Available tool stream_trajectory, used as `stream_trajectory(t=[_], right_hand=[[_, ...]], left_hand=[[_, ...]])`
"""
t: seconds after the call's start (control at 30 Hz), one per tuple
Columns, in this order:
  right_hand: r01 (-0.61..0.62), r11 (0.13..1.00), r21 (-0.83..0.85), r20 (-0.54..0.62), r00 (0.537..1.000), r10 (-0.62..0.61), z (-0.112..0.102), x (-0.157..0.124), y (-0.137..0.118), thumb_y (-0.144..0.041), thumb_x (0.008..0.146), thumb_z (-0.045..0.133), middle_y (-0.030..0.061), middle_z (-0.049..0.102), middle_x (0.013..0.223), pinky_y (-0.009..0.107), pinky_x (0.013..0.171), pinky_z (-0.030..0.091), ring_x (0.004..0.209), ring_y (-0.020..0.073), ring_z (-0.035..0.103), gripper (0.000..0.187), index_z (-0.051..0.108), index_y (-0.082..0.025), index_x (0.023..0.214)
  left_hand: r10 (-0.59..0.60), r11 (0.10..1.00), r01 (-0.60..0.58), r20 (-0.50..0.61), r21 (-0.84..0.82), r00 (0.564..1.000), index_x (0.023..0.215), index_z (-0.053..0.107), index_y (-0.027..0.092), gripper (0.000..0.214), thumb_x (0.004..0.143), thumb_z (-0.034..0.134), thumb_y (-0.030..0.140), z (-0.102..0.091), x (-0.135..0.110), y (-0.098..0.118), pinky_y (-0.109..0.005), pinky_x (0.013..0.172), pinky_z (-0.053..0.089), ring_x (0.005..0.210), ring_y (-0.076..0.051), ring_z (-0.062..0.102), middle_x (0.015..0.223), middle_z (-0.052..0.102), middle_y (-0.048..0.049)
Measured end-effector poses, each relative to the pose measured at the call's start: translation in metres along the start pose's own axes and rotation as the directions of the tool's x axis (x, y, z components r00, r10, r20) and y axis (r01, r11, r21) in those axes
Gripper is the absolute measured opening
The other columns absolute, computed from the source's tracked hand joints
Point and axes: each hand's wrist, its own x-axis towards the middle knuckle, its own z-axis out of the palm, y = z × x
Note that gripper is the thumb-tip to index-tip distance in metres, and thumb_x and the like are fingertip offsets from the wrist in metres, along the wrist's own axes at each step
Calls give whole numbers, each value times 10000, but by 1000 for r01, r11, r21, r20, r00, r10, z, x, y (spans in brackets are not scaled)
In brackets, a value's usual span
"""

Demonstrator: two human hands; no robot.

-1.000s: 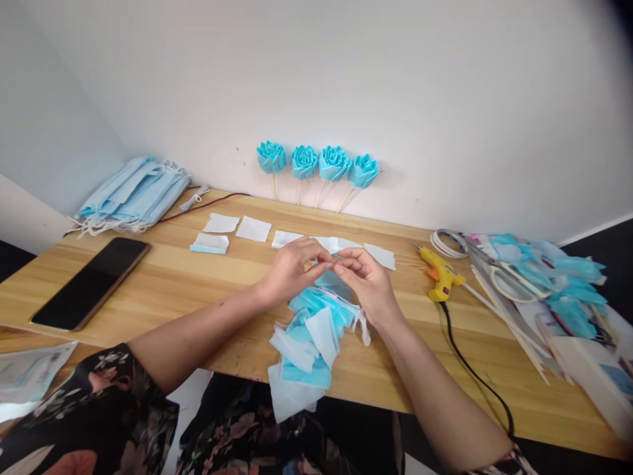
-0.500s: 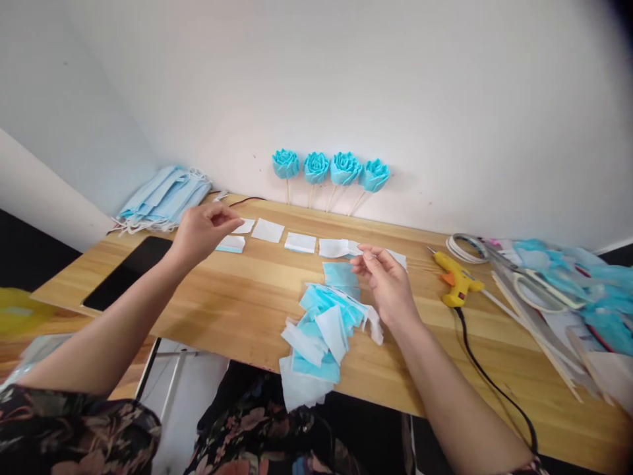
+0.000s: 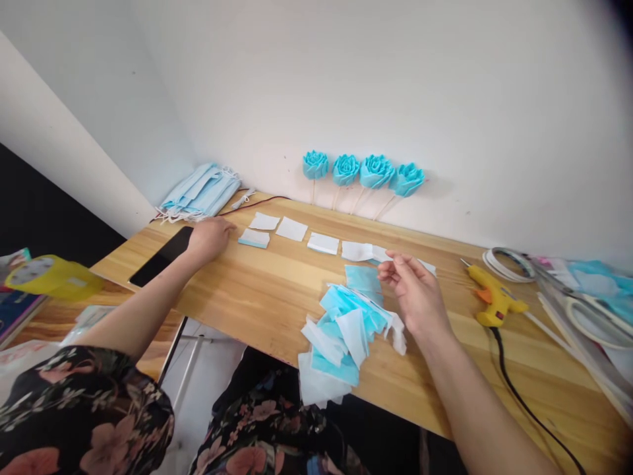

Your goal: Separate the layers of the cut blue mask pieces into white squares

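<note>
Mask scraps (image 3: 341,333) lie heaped at the table's (image 3: 247,297) front edge as before, but the left hand (image 3: 210,239), which met the right hand (image 3: 414,284) above the heap's far end a second ago, now sits loosely curled by the phone (image 3: 161,258). The right hand stays near the pale rectangles (image 3: 291,229), thumb and fingertips nearly together; I cannot tell whether either hand holds anything.

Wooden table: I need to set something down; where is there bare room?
The widest bare patch of table lies between the left hand and the scrap pile, in front of the white pieces. A narrower one separates the right hand from the glue gun. Crowded: the left end, with phone and mask stack; the right end, with tape roll.
</note>
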Motion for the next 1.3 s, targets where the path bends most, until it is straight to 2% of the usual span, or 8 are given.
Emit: stream_trajectory(t=[0.27, 0.6, 0.7, 0.9, 1.03, 1.17, 1.23, 1.3], right_hand=[[2, 1000, 17, 2, 1000, -2, 1, -1, -4, -460, 714, 804, -1, 692, 733, 251, 679, 505, 671, 111, 613, 295, 740, -217, 868], [45, 995, 94, -31, 999, -42, -3, 2, -14, -456, 665, 836, -8, 692, 700, 236, 651, 517, 648, 102, 612, 330, 743, -218, 874], [95, 992, 85, -74, 993, -89, -8, 7, -19, -485, 679, 817, -2, 688, 692, 238, 627, 510, 628, 103, 605, 326, 729, -207, 824], [224, 950, -216, -40, 970, -238, -14, 5, -34, -602, 787, 673, 15, 656, 625, 282, 622, 507, 597, 135, 602, 418, 669, -200, 676], [296, 785, -544, 243, 951, -189, -11, 3, -48, -521, 870, 589, 26, 713, 696, 301, 658, 495, 669, 171, 639, 359, 707, -211, 734], [406, 382, -830, 415, 908, -63, -9, 7, -49, -254, 896, 563, 11, 765, 898, 308, 705, 444, 815, 206, 670, 183, 746, -252, 881], [459, 175, -871, 459, 887, -41, -9, 10, -44, -200, 906, 557, 27, 761, 986, 317, 732, 433, 900, 230, 669, 207, 744, -266, 965], [523, 45, -851, 523, 852, -14, -7, 13, -37, -200, 930, 544, 48, 748, 1027, 322, 769, 432, 964, 239, 652, 218, 732, -264, 1019]], left_hand=[[158, 936, -165, 47, 310, 986, 820, 725, 115, 281, 862, 450, 150, -9, -6, 2, -441, 837, 334, 975, -328, 570, 924, 679, -185], [176, 942, -164, -17, 292, 984, 776, 702, 143, 248, 855, 486, 238, -29, -6, -1, -399, 795, 315, 896, -292, 589, 879, 694, -152], [172, 981, -148, -213, 124, 962, 754, 673, 165, 318, 907, 471, 357, -44, -10, 24, -381, 768, 338, 832, -268, 593, 809, 681, -114], [392, 853, -476, -338, -214, 855, 607, 564, 176, 409, 942, 462, 388, -57, -26, 130, -333, 717, 363, 694, -188, 560, 665, 621, -54], [480, 711, -571, -311, -410, 820, 657, 609, 162, 348, 935, 474, 321, -46, -18, 190, -303, 680, 363, 676, -166, 559, 687, 634, -47], [589, 564, -577, -202, -591, 783, 727, 664, 157, 286, 923, 504, 293, -33, -14, 220, -275, 650, 375, 682, -159, 579, 713, 667, -40], [662, 465, -611, -207, -640, 721, 782, 689, 159, 269, 928, 511, 299, -28, -18, 223, -277, 698, 411, 735, -170, 605, 765, 698, -47], [751, 347, -675, -238, -651, 616, 853, 708, 157, 284, 947, 502, 328, -24, -25, 220, -294, 770, 440, 817, -190, 631, 850, 729, -67]])
